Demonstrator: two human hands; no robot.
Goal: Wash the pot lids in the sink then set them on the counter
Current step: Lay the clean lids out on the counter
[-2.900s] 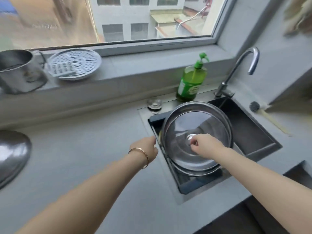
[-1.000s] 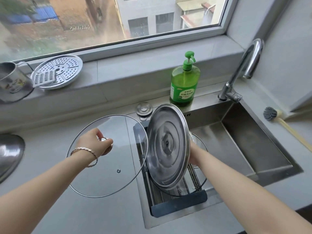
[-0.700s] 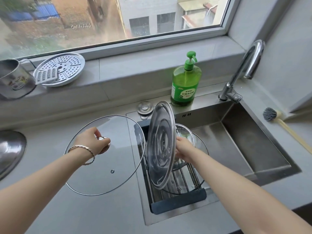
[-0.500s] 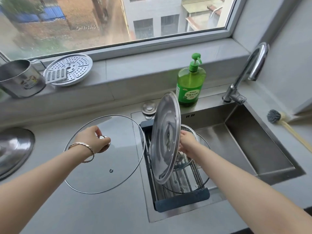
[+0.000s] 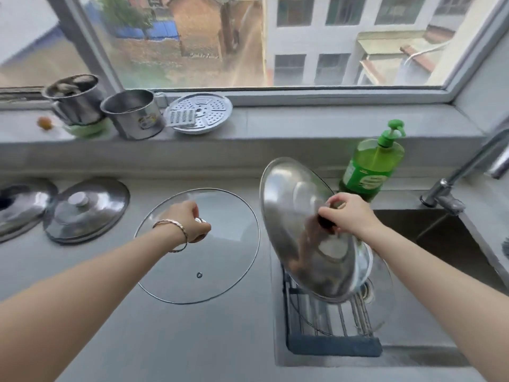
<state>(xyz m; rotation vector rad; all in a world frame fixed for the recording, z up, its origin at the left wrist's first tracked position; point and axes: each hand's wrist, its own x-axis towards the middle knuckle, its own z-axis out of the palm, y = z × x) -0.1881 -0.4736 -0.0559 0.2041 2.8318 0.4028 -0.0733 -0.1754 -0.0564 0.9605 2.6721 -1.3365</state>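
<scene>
Holding a glass lid (image 5: 197, 245) by its knob at frame centre, the left hand (image 5: 190, 221) sets it on the counter (image 5: 137, 340). The right hand (image 5: 348, 213) grips a tilted steel lid (image 5: 297, 232) over the sink (image 5: 440, 271). Two lids (image 5: 85, 210) already rest at left (washed, probably); another glass one seems left on the rack (image 5: 330, 343).

The labels on the soap bottle (image 5: 372, 165) and steel mug (image 5: 134, 114) are too blurred to read

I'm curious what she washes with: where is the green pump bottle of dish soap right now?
The green plastic pump bottle of dish soap stands upright at the back of the sink, right of centre in the head view, behind the tilted steel lid and left of the tap.
</scene>
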